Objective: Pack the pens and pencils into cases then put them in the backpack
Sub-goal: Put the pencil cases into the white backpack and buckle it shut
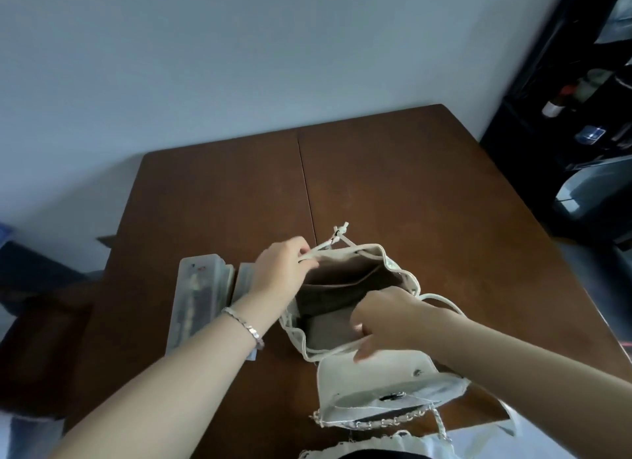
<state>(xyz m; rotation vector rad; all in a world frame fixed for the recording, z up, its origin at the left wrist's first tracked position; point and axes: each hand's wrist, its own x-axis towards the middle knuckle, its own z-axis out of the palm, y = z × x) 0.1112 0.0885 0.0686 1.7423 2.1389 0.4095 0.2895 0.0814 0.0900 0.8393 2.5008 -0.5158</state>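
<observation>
A smooth brown wooden table (410,185) bears a soft white backpack (372,252) near its front edge, its gathered mouth pulled wide to show brown lining and its chain-trimmed flap folded toward the person. Just left of it lie two long, cloudy plastic cases (196,301). The left hand (280,274) pinches the white drawstring (328,244) at the far rim, and the right hand (386,318) grips the near rim.
</observation>
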